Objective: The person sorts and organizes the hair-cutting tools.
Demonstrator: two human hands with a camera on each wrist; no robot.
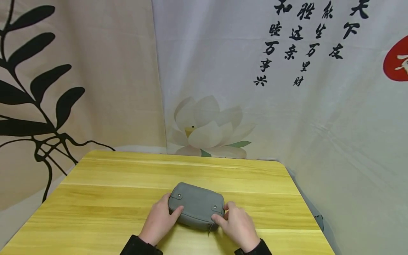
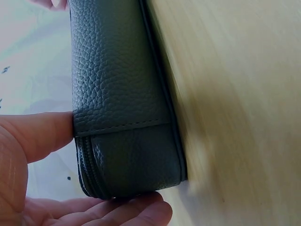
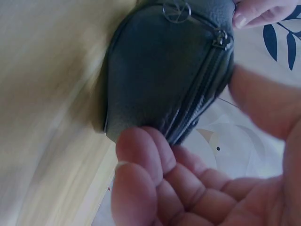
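Both hands bracket the grey leather pouch [image 1: 196, 206]: the left hand [image 1: 160, 219] grips its left end, thumb on top and fingers round the end, while the right hand [image 1: 238, 225] pinches the right end near the zipper pull [image 3: 221, 38]. Lying near the front edge of the wooden table [image 1: 127, 177], the pouch has its long axis running left to right between the hands, equally close to each.

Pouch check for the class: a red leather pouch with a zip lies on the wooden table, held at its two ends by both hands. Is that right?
Not quite. The pouch is grey, not red, as the head view shows. The rest stands: it has a zip, lies on the wooden table, and the left hand and right hand hold its ends.
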